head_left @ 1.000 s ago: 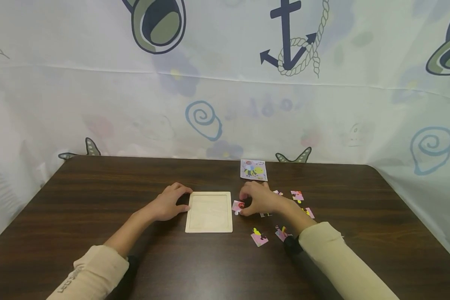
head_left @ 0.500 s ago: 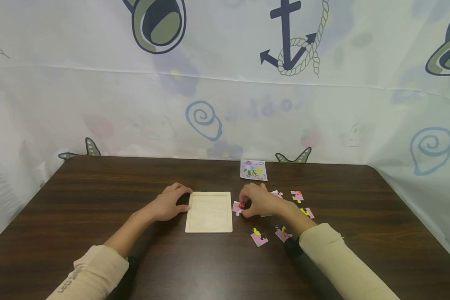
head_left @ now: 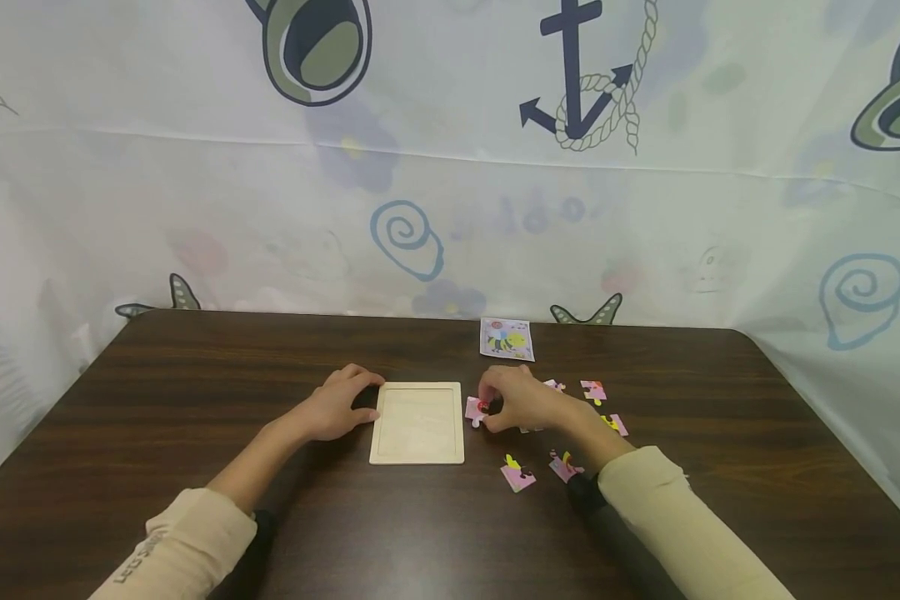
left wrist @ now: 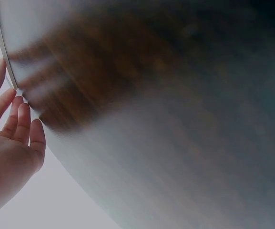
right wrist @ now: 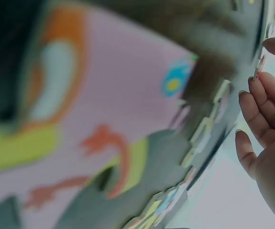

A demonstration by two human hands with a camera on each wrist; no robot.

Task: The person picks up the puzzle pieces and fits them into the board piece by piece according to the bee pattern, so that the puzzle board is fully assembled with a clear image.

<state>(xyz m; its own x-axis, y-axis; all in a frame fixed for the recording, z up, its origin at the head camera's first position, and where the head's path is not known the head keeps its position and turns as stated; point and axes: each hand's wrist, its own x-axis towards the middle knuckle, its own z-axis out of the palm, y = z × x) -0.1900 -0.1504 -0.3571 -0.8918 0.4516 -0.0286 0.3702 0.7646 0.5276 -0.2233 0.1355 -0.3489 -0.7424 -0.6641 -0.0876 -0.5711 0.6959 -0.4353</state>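
Note:
In the head view, a square pale wooden puzzle tray (head_left: 418,425) with a raised rim lies on the dark table. My left hand (head_left: 337,406) touches its left side, thumb and forefinger resting along the edge, other fingers loosely extended. Just right of the tray, my right hand (head_left: 521,398) pinches a pink jigsaw piece (head_left: 474,408) with a red patch between thumb and fingertips. The right wrist view shows this jigsaw piece (right wrist: 259,67) edge-on at the fingertips. Part of it is hidden behind the fingers.
Several loose jigsaw pieces lie right of the tray, including a pink-and-yellow piece (head_left: 517,473) in front and a red-and-pink piece (head_left: 593,392) farther back. Some are partly covered by the right hand. A bee picture card (head_left: 507,340) lies at the table's back edge, before a printed curtain (head_left: 450,192).
The jigsaw piece in my right hand has turned slightly between the fingertips. My left hand and the tray have stayed in place.

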